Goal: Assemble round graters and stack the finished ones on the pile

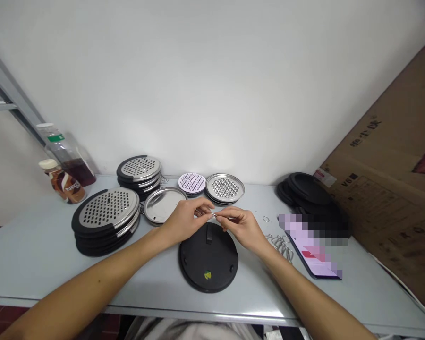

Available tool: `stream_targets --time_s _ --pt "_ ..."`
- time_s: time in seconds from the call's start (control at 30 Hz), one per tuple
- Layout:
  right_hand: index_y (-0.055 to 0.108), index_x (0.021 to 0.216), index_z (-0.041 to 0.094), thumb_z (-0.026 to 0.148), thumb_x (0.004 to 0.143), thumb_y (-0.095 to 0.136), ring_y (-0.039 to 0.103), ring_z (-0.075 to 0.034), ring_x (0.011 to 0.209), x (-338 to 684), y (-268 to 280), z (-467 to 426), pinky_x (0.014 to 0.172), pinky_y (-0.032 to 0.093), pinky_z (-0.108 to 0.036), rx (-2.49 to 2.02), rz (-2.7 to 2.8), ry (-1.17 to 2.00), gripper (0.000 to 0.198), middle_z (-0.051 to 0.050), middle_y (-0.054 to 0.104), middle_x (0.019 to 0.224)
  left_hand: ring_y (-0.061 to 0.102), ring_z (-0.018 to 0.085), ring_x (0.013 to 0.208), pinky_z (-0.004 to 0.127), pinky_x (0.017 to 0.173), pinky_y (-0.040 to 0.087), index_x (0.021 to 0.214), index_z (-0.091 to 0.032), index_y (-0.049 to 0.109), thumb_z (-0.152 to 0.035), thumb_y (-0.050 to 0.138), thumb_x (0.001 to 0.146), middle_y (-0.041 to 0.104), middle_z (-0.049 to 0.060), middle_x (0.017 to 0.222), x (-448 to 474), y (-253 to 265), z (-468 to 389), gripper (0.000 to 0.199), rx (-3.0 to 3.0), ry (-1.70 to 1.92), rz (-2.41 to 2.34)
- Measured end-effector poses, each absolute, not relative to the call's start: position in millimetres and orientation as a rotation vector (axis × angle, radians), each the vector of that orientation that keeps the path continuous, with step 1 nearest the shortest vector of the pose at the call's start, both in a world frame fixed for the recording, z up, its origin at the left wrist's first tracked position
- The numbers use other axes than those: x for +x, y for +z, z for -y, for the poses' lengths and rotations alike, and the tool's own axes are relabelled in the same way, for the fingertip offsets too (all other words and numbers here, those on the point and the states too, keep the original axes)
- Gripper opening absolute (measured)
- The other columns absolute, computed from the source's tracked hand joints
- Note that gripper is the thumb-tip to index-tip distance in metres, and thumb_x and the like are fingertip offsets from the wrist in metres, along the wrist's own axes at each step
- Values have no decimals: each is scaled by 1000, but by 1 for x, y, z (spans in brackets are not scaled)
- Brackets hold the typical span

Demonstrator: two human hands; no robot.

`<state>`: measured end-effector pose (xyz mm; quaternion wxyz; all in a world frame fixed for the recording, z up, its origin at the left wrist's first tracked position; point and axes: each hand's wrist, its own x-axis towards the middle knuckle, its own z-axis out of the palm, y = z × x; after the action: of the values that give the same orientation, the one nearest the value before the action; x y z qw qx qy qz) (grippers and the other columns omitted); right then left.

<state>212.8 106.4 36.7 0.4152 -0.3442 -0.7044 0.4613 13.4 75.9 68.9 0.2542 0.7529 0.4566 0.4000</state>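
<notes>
Just above the far edge of a round black disc [210, 264], my left hand [186, 218] and my right hand [243, 229] meet fingertip to fingertip. Both pinch a small silvery wire piece [214, 215]; it is too small to tell its exact shape. The disc lies flat on the table, with a dark tab near its top and a small yellow-green sticker near its lower edge. To the right of my right hand lie several metal wire hooks [281, 246], partly hidden by my forearm, and a single thin ring [265, 219].
Stacks of black-rimmed perforated metal discs [106, 208] stand on the left. Behind my hands are a shallow metal tray [163, 192], a lilac grater disc [191, 182] and metal grater discs [225, 188]. Bottles [63, 182], black parts [308, 191], a phone [310, 250] and a carton [393, 189] flank them.
</notes>
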Motion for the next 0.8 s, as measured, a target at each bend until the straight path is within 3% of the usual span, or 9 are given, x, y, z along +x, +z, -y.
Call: stream_targets --time_s 0.17,0.33,0.8 --pt "74 91 22 14 84 59 64 -17 77 212 25 -106 72 51 -31 -831 1965 792 19 -4 70 85 68 13 74 22 69 53 89 -20 71 -11 63 84 74 -1 83 13 41 -75 13 2152 1154 -1330" --pt "72 91 23 10 82 58 62 -19 81 209 13 -104 76 50 -33 -832 2056 549 21 -3 70 83 67 15 78 26 75 52 90 -19 71 -7 62 83 73 0 84 10 19 -75 16 2200 1192 -1393" --pt "71 91 22 6 82 56 60 -21 84 208 5 -105 76 51 -36 -754 2132 436 24 -4 70 84 67 17 85 30 81 51 92 -21 71 -8 64 84 75 0 89 10 18 -73 17 2347 1081 -1445"
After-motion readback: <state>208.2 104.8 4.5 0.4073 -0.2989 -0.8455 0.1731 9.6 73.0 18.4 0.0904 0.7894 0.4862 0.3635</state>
